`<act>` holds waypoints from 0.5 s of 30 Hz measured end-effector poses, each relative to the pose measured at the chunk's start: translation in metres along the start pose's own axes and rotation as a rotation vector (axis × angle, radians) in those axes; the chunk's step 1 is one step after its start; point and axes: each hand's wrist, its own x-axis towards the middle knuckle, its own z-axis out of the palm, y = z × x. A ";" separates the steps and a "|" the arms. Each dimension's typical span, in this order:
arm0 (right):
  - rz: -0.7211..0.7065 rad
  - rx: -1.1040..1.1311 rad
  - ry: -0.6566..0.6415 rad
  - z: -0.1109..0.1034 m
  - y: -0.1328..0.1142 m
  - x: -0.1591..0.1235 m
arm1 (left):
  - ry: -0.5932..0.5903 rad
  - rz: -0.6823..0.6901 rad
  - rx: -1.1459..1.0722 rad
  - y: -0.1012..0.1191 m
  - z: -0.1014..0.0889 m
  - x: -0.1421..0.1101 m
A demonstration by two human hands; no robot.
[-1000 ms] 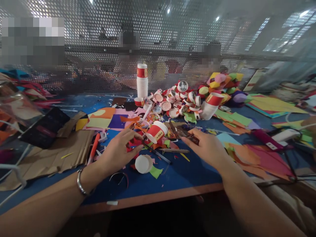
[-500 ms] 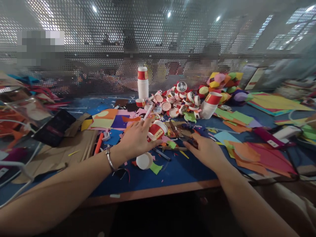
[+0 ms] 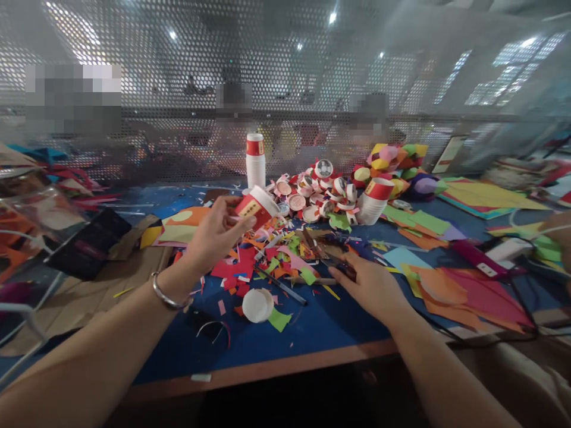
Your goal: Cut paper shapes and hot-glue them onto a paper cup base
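My left hand (image 3: 218,232) is wrapped round a red and white paper cup (image 3: 257,208), tilted and raised above the scraps. My right hand (image 3: 368,285) is low over the table, closed on the dark handles of a pair of scissors (image 3: 348,271), whose blades point left and are partly lost among the scraps. Between the hands lie coloured paper scraps (image 3: 238,264) and a dark pen (image 3: 285,286). A white round cup piece (image 3: 257,305) rests nearer the front edge, beside a green scrap (image 3: 279,320).
Behind stand a tall stack of paper cups (image 3: 256,166), a heap of cut cup pieces (image 3: 307,193) and a leaning cup stack (image 3: 375,201). Coloured sheets (image 3: 473,285) and a magenta box (image 3: 477,257) lie right. Cardboard (image 3: 89,291) lies left. A perforated metal screen (image 3: 285,77) backs the table.
My left hand has gone from reaching over the cup to gripping it, and has lifted it up and to the left. My right hand stays with the scissors in nearly the same place.
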 end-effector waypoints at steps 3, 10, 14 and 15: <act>0.008 -0.014 0.004 0.001 0.000 0.000 | -0.103 -0.357 -0.442 -0.006 0.004 -0.004; -0.001 -0.147 0.096 -0.003 -0.007 -0.007 | -0.077 -0.311 -0.565 -0.002 0.023 -0.020; -0.044 -0.306 0.117 -0.009 -0.011 -0.011 | -0.090 -0.235 -0.491 0.002 0.028 -0.025; -0.055 -0.339 0.126 -0.010 -0.012 -0.011 | -0.104 -0.215 -0.480 0.002 0.029 -0.026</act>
